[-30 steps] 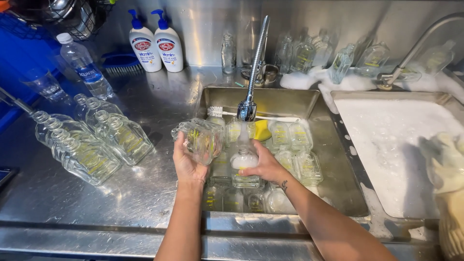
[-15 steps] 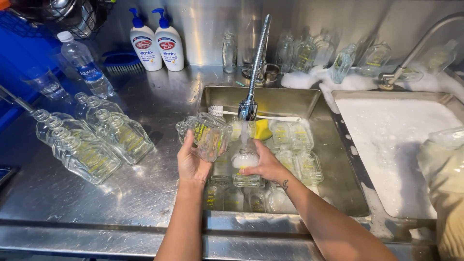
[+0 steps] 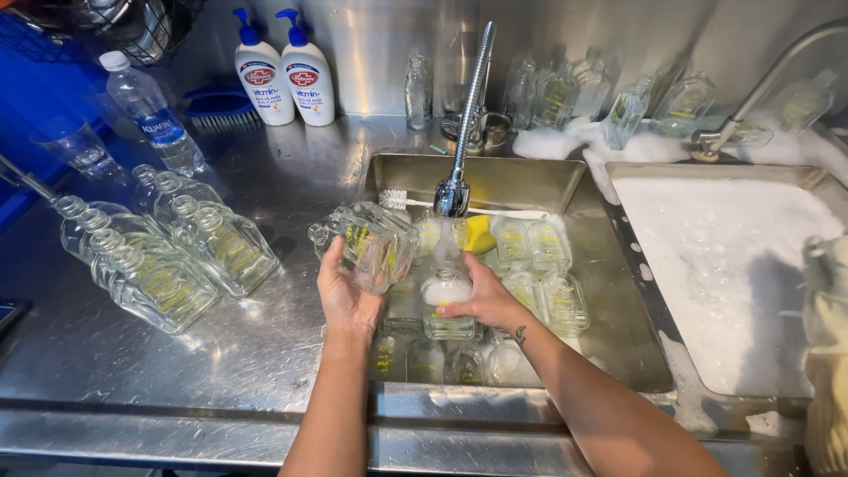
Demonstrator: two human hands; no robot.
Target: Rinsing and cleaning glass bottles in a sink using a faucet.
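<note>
The clear glass bottle (image 3: 367,246) in the left hand (image 3: 343,296) has tipped further onto its side since a moment ago, neck now pointing toward the counter's left edge, so it looks rinsed and is being poured out. It is see-through with yellow print, held over the sink's left rim. The right hand (image 3: 481,300) stays wrapped around a second bottle (image 3: 448,305) under the tap (image 3: 453,196) (white foam fills it). More bottles (image 3: 539,265) lie in the sink (image 3: 618,265). Washed bottles (image 3: 163,256) rest on the counter (image 3: 265,353).

The clear glass bottles (image 3: 221,252) have yellow print on them. Yellow sponge (image 3: 480,234) in the sink, blue brush (image 3: 218,108) far left, white foam (image 3: 720,256) on the right.
</note>
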